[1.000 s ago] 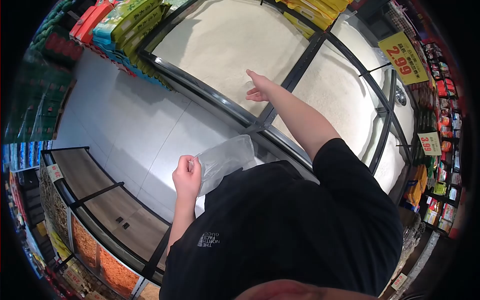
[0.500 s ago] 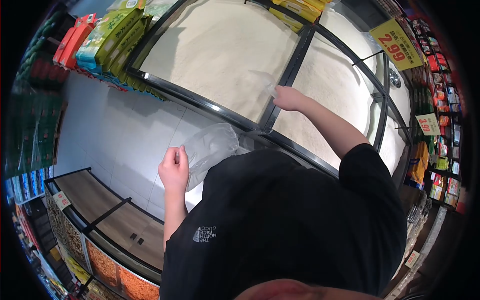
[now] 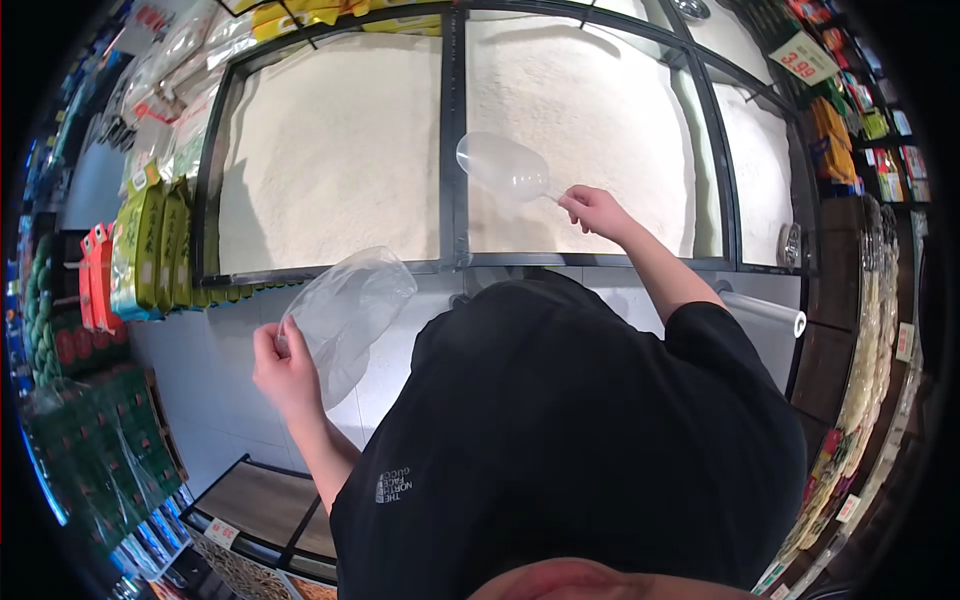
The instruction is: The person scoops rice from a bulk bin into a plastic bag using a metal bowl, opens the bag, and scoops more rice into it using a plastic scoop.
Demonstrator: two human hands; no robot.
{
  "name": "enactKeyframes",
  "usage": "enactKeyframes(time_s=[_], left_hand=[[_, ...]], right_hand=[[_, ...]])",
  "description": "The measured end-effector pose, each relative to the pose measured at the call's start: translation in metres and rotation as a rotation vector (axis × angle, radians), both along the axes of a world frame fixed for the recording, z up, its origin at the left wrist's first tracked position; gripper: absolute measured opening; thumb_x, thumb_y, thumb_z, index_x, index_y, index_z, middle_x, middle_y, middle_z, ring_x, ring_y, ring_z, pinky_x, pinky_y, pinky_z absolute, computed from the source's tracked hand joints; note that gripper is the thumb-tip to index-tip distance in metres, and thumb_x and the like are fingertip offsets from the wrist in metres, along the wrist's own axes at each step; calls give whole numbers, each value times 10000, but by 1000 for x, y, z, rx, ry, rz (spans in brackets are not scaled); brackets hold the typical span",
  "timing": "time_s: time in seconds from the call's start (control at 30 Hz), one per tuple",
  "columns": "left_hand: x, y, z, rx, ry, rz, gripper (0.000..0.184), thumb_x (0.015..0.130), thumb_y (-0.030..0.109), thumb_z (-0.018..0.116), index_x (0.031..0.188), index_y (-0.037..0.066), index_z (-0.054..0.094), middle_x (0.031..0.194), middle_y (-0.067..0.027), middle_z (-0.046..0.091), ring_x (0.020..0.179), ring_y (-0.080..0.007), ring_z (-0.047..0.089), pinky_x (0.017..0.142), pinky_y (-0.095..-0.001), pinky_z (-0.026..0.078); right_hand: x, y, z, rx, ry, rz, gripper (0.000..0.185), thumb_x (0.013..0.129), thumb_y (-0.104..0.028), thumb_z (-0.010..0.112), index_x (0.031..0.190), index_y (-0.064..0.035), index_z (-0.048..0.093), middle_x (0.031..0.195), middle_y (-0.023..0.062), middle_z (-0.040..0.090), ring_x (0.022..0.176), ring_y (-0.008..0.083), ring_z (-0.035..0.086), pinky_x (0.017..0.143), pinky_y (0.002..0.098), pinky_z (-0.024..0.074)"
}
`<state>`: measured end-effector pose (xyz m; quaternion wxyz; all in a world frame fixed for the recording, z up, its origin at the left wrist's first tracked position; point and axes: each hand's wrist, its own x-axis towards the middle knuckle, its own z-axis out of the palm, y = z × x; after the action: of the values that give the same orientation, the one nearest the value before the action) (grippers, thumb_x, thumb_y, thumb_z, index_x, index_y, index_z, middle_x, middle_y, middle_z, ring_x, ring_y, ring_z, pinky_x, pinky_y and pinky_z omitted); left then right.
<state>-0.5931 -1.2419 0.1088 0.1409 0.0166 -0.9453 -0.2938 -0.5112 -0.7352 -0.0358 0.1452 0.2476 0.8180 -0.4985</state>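
Observation:
My left hand is closed on the edge of a clear plastic bag, which hangs loosely in front of the bins. The bag looks thin, and I make out nothing inside it. In my right hand is the handle of a clear plastic scoop. Its bowl points left, above the white grain of the right-hand bin, with the tip near the black divider. Whether the scoop carries any grain I cannot tell. More pale grain fills the bin to the left.
Green packaged bags and red packs stand at the left. A price sign rises at the upper right, above a metal scoop in a further bin. A white roll juts out below the bins' right front edge.
My view has turned, so the bins now lie squarely ahead. The scoop has come up from the left bin near the divider to above the right one. Both hands keep their hold.

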Motion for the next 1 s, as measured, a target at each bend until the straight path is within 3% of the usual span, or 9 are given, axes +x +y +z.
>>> enactKeyframes(time_s=[0.07,0.23,0.3,0.4,0.5,0.53,0.77,1.0], left_hand=[[-7,18,8,17,22,-15,247,988,253,686,862,50,622,598,-18,494,557,-110,430,523,-294,387],[-22,75,34,-58,80,-66,258,1022,246,638,901,18,636,657,-3,530,607,-93,445,570,-273,408],[-30,98,42,-91,73,-76,268,1026,258,632,912,15,641,674,3,537,614,-97,449,577,-275,414],[-40,147,51,-112,84,-91,290,1027,281,627,914,13,644,688,-3,540,629,-107,464,592,-283,424],[-44,177,42,-127,123,-178,301,1025,292,626,918,11,647,696,-7,550,642,-119,477,608,-293,434],[-38,192,43,-154,121,-165,304,1018,295,633,919,9,651,701,-13,559,649,-129,491,620,-306,443],[-20,237,20,-175,125,-134,293,1009,286,638,901,13,649,681,-12,549,634,-118,481,604,-296,433],[-10,226,12,-140,103,-10,295,995,301,659,882,29,650,669,20,535,618,-99,456,591,-278,419]], right_hand=[[40,32,-11,-4,-16,-127,320,979,-375,659,943,-58,671,724,15,651,592,86,558,545,266,487],[118,102,-18,-50,-18,-239,308,989,-370,647,940,-66,659,713,2,640,604,86,573,555,273,495],[136,123,-31,-88,-3,-278,347,985,-405,633,967,-60,667,730,58,668,662,169,634,627,327,531],[164,162,-64,257,-51,-109,358,979,-398,632,1013,-43,677,735,117,679,706,245,666,690,374,545],[174,183,-72,387,-71,5,391,945,-430,645,1017,-49,685,801,184,709,801,355,701,757,431,548],[170,186,-57,420,-159,55,386,923,-454,629,1024,-88,696,874,192,724,907,376,700,804,479,553],[139,201,-22,601,-159,302,375,907,-450,614,1041,-113,711,893,137,738,907,333,711,799,471,565],[86,178,3,133,-17,230,405,914,-459,651,963,-60,704,802,141,719,801,290,702,752,405,545]])
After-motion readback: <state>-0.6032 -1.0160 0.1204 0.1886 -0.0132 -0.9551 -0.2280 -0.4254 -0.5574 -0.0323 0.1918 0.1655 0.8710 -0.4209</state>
